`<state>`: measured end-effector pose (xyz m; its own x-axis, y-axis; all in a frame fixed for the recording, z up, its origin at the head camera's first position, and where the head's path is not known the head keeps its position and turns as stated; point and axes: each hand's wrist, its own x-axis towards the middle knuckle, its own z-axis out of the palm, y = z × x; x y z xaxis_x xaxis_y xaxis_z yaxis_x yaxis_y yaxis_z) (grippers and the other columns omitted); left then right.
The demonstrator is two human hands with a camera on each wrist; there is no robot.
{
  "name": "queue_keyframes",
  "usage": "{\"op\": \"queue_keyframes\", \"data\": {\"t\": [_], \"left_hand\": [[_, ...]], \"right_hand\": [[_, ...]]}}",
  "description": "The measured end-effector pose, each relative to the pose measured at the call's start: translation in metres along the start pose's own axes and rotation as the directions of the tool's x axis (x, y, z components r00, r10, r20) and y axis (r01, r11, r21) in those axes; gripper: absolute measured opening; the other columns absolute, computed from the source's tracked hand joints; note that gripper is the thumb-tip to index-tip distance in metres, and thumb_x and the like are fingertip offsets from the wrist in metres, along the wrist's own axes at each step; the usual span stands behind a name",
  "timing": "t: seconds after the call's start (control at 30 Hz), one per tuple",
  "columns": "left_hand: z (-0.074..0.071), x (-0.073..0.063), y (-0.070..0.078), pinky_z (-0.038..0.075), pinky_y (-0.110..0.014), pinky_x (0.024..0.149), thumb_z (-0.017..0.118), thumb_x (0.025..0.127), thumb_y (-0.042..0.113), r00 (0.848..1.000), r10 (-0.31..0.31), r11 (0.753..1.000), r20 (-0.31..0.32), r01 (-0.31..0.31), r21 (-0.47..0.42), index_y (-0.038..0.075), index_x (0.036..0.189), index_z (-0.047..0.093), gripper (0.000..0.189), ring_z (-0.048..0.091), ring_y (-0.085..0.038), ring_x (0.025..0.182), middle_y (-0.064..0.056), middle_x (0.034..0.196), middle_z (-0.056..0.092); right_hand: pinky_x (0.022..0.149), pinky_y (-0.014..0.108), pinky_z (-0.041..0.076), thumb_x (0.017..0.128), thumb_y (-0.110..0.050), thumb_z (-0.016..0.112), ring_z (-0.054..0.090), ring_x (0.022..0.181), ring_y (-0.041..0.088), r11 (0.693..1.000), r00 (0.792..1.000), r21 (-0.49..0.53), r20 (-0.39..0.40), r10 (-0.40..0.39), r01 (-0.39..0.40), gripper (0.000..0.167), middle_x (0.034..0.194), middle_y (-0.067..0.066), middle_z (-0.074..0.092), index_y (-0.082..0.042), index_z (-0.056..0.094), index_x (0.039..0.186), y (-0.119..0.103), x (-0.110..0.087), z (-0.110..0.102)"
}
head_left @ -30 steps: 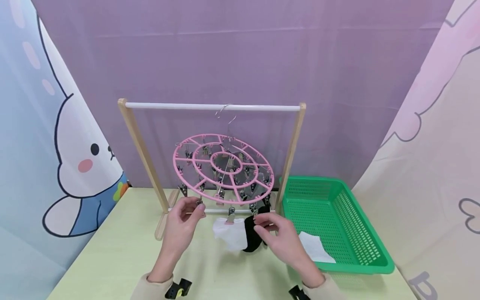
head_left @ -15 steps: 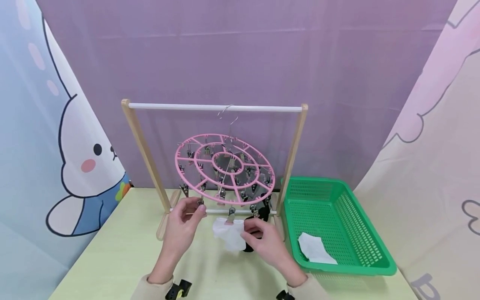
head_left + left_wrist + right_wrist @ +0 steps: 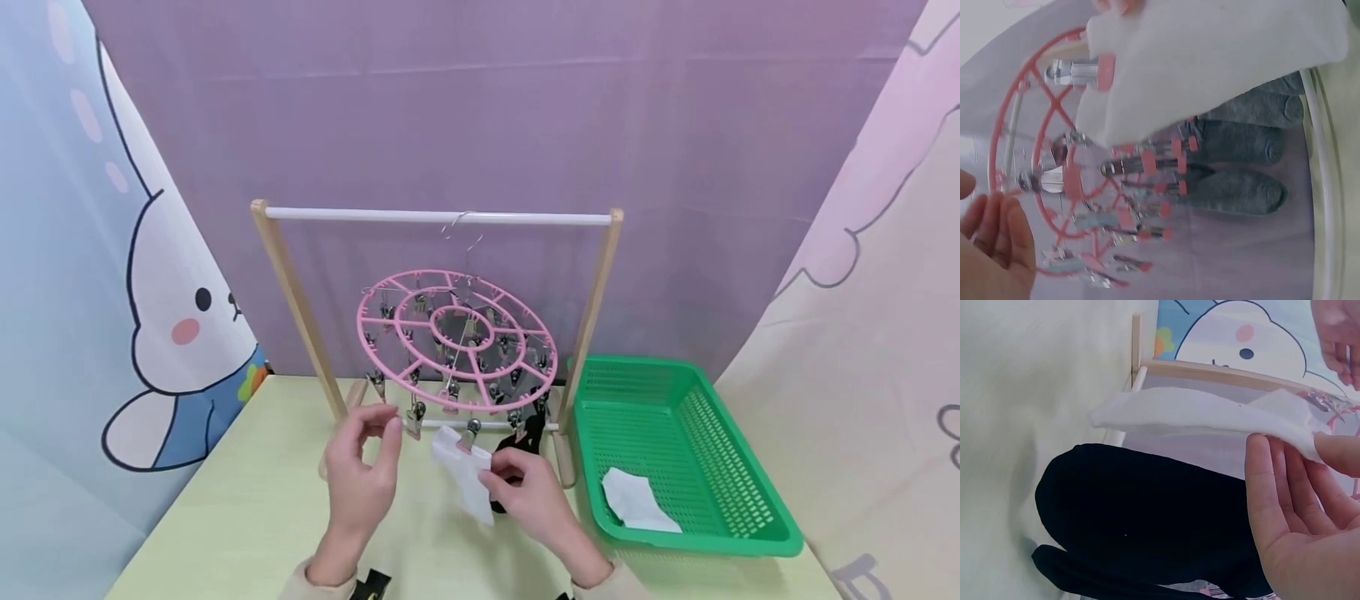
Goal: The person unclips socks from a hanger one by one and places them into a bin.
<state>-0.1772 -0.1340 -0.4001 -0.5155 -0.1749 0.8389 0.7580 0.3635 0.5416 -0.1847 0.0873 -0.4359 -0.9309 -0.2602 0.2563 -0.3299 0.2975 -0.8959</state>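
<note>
A white sock (image 3: 465, 475) hangs from a metal clip (image 3: 1082, 73) with pink tips, on the near side of a round pink drying hanger (image 3: 359, 327). My right hand (image 3: 534, 498) pinches the sock's upper edge between thumb and fingers, beside that clip. Behind that hand hang black socks (image 3: 1141, 512), partly covered by it in the head view. My left hand (image 3: 360, 487) holds nothing; its fingers are loosely bent just left of a bare clip (image 3: 415, 417). In the left wrist view, grey socks (image 3: 1232, 190) hang farther back.
The hanger hooks over the white bar (image 3: 360, 215) of a wooden-sided rack standing on the pale table (image 3: 225, 500). On the right stands a green perforated basket (image 3: 697, 543) with a white cloth item (image 3: 637, 502) inside. A purple curtain (image 3: 480, 117) closes off the back.
My right hand has moved left from the black sock to the white sock and pinched its edge; the sock has turned. My left hand has let go of the clip and drawn slightly left.
</note>
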Motion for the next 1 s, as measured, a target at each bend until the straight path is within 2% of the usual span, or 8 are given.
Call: {"op": "queue_keyframes", "data": {"t": [0.1,0.17,0.27,0.33,0.4,0.5,0.63,1.0], "left_hand": [[0.007,-0.002,0.003,0.052,-0.016,0.079,0.064,0.083,-0.014,0.989,0.135,0.99,0.067,-0.133,-0.037,-0.007,0.1,0.067,0.018,0.063,-0.014,0.08,-0.015,0.089,0.067],[0.012,-0.004,0.005,0.053,-0.019,0.08,0.065,0.085,-0.011,0.977,0.161,0.987,0.142,-0.157,-0.037,-0.004,0.099,0.068,0.017,0.064,-0.017,0.081,-0.013,0.091,0.069],[0.021,-0.006,0.008,0.055,-0.027,0.083,0.067,0.089,-0.005,0.961,0.1,0.993,0.256,-0.111,0.029,0.001,0.105,0.069,0.016,0.067,-0.02,0.09,-0.01,0.1,0.071],[0.026,-0.007,0.011,0.055,-0.034,0.087,0.068,0.093,0.004,0.947,-0.006,0.995,0.322,-0.025,0.092,0.004,0.111,0.069,0.018,0.067,-0.021,0.1,-0.008,0.109,0.072],[0.029,-0.006,0.012,0.055,-0.042,0.091,0.068,0.097,0.014,0.916,-0.127,0.988,0.381,0.083,0.131,0.005,0.119,0.069,0.024,0.066,-0.021,0.107,-0.006,0.117,0.071],[0.033,-0.002,0.012,0.054,-0.042,0.093,0.067,0.099,0.024,0.837,-0.302,0.953,0.456,0.266,0.143,0.007,0.127,0.067,0.032,0.065,-0.018,0.105,-0.002,0.115,0.071],[0.036,0.004,0.008,0.054,-0.031,0.082,0.067,0.1,0.026,0.751,-0.401,0.908,0.524,0.4,0.123,0.008,0.124,0.07,0.03,0.063,-0.013,0.088,0.004,0.098,0.068],[0.036,0.009,-0.001,0.049,-0.023,0.067,0.068,0.099,0.024,0.643,-0.436,0.849,0.63,0.527,0.05,0.001,0.114,0.07,0.027,0.061,-0.014,0.08,-0.005,0.101,0.07]], "right_hand": [[0.064,0.024,0.056,0.094,-0.012,0.073,0.07,0.072,0.021,1.0,0.999,0.022,0.038,0.017,-0.018,0.009,0.084,0.005,0.071,-0.003,0.072,0.093,-0.002,-0.002,0.0],[0.063,0.025,0.057,0.095,-0.012,0.072,0.07,0.071,0.025,0.999,0.998,0.036,0.056,0.019,-0.021,0.01,0.084,0.005,0.071,-0.003,0.072,0.094,-0.004,-0.004,-0.001],[0.063,0.025,0.057,0.096,-0.012,0.07,0.069,0.07,0.023,0.998,0.998,0.057,0.066,0.003,-0.007,0.01,0.084,0.007,0.07,-0.002,0.072,0.094,-0.007,-0.006,-0.004],[0.064,0.026,0.057,0.097,-0.011,0.069,0.069,0.07,0.02,0.997,0.997,0.081,0.078,-0.009,0.002,0.01,0.086,0.009,0.071,-0.001,0.072,0.096,-0.009,-0.007,-0.007],[0.065,0.027,0.058,0.097,-0.01,0.068,0.068,0.071,0.015,0.994,0.995,0.104,0.096,-0.02,0.01,0.011,0.088,0.011,0.071,0.0,0.071,0.097,-0.01,-0.008,-0.009],[0.068,0.027,0.058,0.098,-0.011,0.068,0.066,0.074,0.01,0.993,0.993,0.119,0.119,-0.026,0.011,0.012,0.09,0.011,0.071,0.0,0.071,0.099,-0.012,-0.009,-0.013],[0.069,0.027,0.058,0.098,-0.012,0.067,0.065,0.077,0.01,0.99,0.991,0.137,0.137,0.004,-0.022,0.015,0.093,0.011,0.07,0.001,0.071,0.103,-0.013,-0.009,-0.017],[0.067,0.027,0.056,0.1,-0.018,0.066,0.063,0.075,0.012,0.991,0.993,0.121,0.11,0.037,-0.05,0.019,0.093,0.008,0.069,0.0,0.071,0.105,-0.014,-0.008,-0.019]]}}
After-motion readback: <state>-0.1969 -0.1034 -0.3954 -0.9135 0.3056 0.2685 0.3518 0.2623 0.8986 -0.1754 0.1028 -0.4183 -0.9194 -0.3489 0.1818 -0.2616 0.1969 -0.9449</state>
